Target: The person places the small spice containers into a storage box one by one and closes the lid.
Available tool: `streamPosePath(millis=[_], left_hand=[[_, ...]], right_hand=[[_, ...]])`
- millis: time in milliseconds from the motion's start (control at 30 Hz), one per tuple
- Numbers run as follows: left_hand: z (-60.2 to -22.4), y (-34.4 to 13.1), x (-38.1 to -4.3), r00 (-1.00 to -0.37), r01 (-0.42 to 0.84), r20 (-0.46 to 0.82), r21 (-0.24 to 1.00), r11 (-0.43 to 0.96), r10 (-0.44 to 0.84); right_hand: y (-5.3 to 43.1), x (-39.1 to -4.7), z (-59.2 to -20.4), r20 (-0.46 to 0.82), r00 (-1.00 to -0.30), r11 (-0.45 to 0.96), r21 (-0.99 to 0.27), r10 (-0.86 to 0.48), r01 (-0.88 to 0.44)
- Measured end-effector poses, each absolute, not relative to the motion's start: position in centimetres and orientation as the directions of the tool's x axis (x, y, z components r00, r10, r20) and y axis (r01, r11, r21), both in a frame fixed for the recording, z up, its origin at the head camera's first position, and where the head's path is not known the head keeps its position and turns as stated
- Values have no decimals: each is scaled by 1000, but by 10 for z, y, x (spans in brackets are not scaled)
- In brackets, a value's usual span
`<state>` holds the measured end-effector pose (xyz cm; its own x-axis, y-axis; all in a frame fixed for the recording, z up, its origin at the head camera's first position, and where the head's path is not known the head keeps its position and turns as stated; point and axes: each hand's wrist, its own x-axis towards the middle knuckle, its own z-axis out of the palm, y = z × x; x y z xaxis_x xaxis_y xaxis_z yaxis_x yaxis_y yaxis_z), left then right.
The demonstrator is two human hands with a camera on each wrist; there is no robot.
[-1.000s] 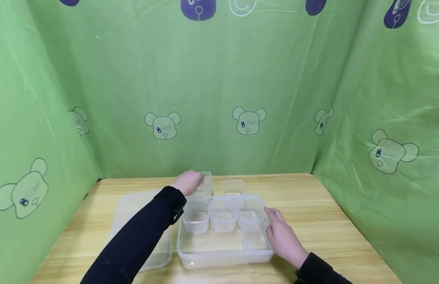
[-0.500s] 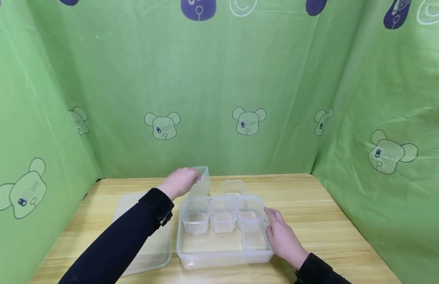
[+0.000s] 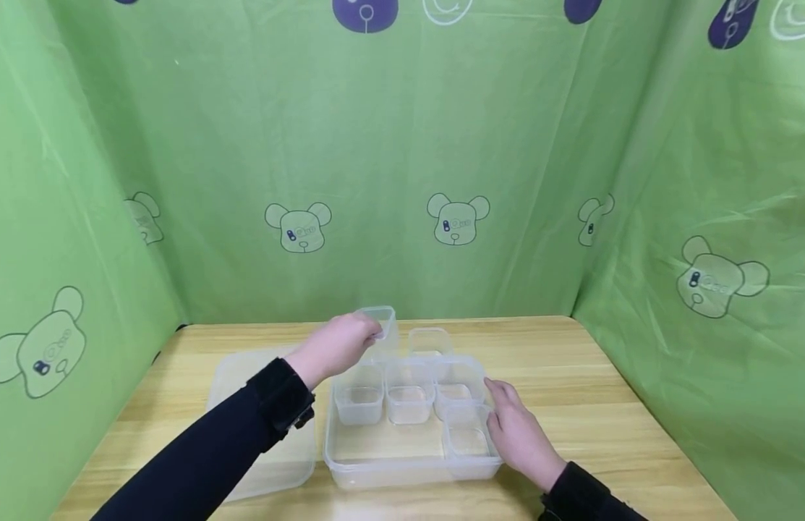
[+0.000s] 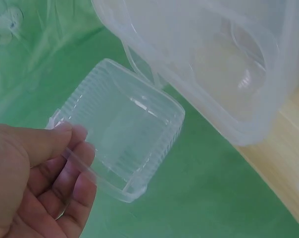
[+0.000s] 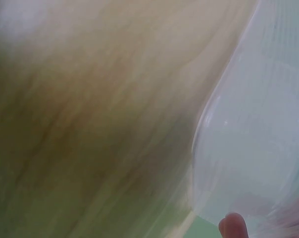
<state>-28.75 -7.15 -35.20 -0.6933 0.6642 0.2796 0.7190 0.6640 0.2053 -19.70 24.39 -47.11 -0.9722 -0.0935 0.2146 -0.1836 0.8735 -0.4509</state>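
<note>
My left hand (image 3: 337,347) pinches the rim of a small clear plastic container (image 4: 124,124) between thumb and fingers. It holds the container raised over the far left edge of a large clear storage box (image 3: 389,474). Inside the box, three small containers (image 3: 410,405) line the back, and another container (image 3: 467,434) stands in the front right corner. My right hand (image 3: 522,441) lies against the box's right side, fingers fairly straight, fingertips right at the rim. In the right wrist view, one fingertip (image 5: 233,225) shows beside the clear wall (image 5: 248,129); most of that hand is out of frame.
A flat translucent lid (image 3: 281,449) lies on the wooden table (image 3: 591,405) left of the box, partly hidden by my left sleeve. Behind the box stands one more small container (image 3: 430,340). Green printed cloth (image 3: 376,145) encloses the table at the back and both sides.
My left hand has lifted the small container from behind the box, shifting left first and then back right. The right hand and the box have stayed put.
</note>
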Motion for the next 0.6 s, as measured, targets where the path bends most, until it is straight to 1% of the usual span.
streamPosePath(millis=[200,500,600], left_hand=[[-349,-61,-264,-620,781,316,163,603,718],[-353,-49,-241,-578,811,309,115,573,755],[-355,-48,-235,-578,812,298,113,573,760]], right_hand=[[244,-196,-472,233,-967,869,-453,-99,-198],[245,-198,-476,285,-952,865,-445,-110,-233],[245,-198,-476,292,-950,864,-443,-114,-240]])
